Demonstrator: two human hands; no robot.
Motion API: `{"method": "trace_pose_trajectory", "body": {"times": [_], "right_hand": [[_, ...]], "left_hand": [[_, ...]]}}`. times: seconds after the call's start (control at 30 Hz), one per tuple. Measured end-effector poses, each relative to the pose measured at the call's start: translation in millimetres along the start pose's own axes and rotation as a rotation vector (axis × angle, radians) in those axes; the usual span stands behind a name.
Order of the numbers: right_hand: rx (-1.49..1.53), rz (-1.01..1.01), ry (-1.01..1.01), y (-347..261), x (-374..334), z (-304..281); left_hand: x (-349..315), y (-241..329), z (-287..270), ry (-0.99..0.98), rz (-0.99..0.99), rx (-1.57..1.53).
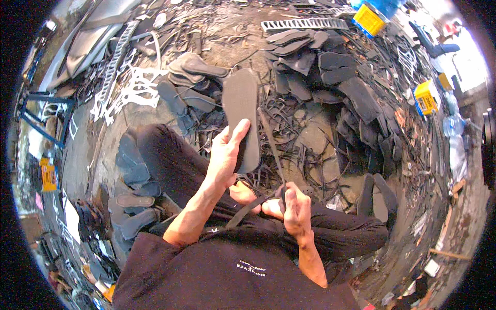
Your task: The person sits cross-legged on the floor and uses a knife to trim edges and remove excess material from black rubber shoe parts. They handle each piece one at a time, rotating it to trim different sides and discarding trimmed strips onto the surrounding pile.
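My left hand (pixel 227 152) is closed around the lower left side of a grey-black shoe sole (pixel 241 98), its thumb lying across the face. The sole stands nearly upright, toe end away from me. In the fist of my right hand (pixel 297 209) is a long thin knife (pixel 272 142). Its blade slants up and left, with the tip close to the sole's right edge; I cannot tell whether they touch. A dark strip (pixel 245 213) lies over my lap, beside my bare feet (pixel 244 196).
Dark soles lie in a big heap (pixel 356 103) at right. A smaller pile of soles (pixel 194 72) is at far left, and more soles (pixel 135 173) lie by my left knee. Thin rubber offcuts (pixel 305 155) litter the ground. White cut-out webbing (pixel 142 90) and yellow boxes (pixel 426 98) lie farther out.
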State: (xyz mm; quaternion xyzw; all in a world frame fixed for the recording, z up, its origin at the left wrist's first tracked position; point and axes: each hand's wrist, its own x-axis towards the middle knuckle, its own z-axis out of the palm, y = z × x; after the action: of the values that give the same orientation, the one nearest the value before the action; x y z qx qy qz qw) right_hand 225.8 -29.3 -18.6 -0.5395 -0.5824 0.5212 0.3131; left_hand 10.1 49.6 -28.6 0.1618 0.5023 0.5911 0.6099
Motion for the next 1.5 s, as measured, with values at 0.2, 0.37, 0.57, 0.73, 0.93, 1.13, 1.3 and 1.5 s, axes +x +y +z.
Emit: {"method": "trace_pose_trajectory", "body": {"times": [0.2, 0.37, 0.57, 0.73, 0.93, 1.13, 1.3, 1.5], "right_hand": [[-0.190, -0.153, 0.087, -0.2, -3.8, -2.0], [-0.138, -0.146, 0.158, -5.6, 30.2, -0.3], [-0.392, -0.427, 0.401, 7.3, 107.4, -3.8], [0.431, 0.086, 0.135, -1.0, 131.1, -24.2], [0.298, 0.044, 0.073, -26.2, 58.8, 7.5], [0.125, 0.089, -0.039, -6.5, 16.4, 14.7], [-0.181, -0.146, 0.146, 11.7, -4.8, 23.8], [-0.219, -0.197, 0.165, -14.8, 37.0, 13.4]], "left_hand": [[-31.7, 14.5, 9.8, -0.137, -0.074, 0.040], [-58.2, 20.9, 28.5, -0.161, -0.125, 0.109], [-74.2, 1.4, 33.2, -0.157, -0.139, 0.030], [-92.7, -13.0, 16.1, -0.342, -0.076, 0.231], [-64.1, -28.4, 8.2, -0.154, 0.025, 0.064], [-3.3, 5.8, 7.9, 0.105, 0.035, 0.131], [-7.5, 26.2, 11.1, 0.065, -0.040, 0.129], [-27.3, 23.0, 8.5, -0.090, -0.040, 0.302]]}}
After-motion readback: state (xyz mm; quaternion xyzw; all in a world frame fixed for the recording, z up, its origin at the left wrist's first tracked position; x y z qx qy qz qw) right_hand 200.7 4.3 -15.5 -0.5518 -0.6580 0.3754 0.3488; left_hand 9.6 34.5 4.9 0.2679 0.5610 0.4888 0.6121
